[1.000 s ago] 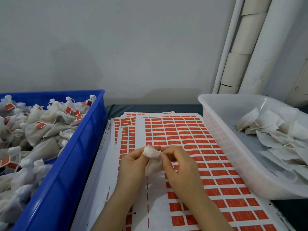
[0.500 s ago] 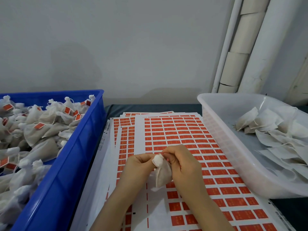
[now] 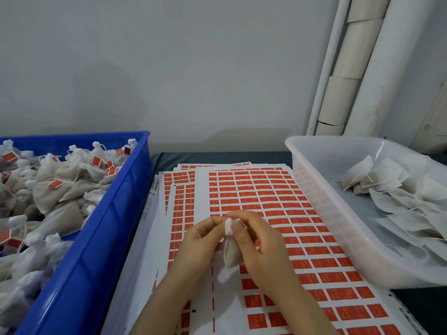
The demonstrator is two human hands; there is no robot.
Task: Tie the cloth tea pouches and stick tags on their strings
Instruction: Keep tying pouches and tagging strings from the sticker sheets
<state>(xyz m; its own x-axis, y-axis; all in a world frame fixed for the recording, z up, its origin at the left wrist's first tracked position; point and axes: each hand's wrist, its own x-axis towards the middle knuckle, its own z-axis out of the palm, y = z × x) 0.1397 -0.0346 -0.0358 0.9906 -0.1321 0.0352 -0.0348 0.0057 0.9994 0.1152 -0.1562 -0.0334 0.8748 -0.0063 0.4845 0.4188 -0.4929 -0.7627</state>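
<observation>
Over the sticker sheets [image 3: 266, 201], both hands meet: left hand [image 3: 198, 240] and right hand [image 3: 261, 247] each pinch the gathered neck of one cloth pouch [image 3: 231, 252], which hangs between them, blue crate [image 3: 96, 238] leftward.

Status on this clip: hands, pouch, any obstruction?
Both busy: left hand and right hand pinch pouch neck above sticker sheets. No tag on it visible. Nothing in the way.

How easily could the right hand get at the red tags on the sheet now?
Probably yes: the sheet of red tags lies bare beneath the right hand. But that hand and the left hand both pinch the pouch, so it would likely have to let go first.
</observation>
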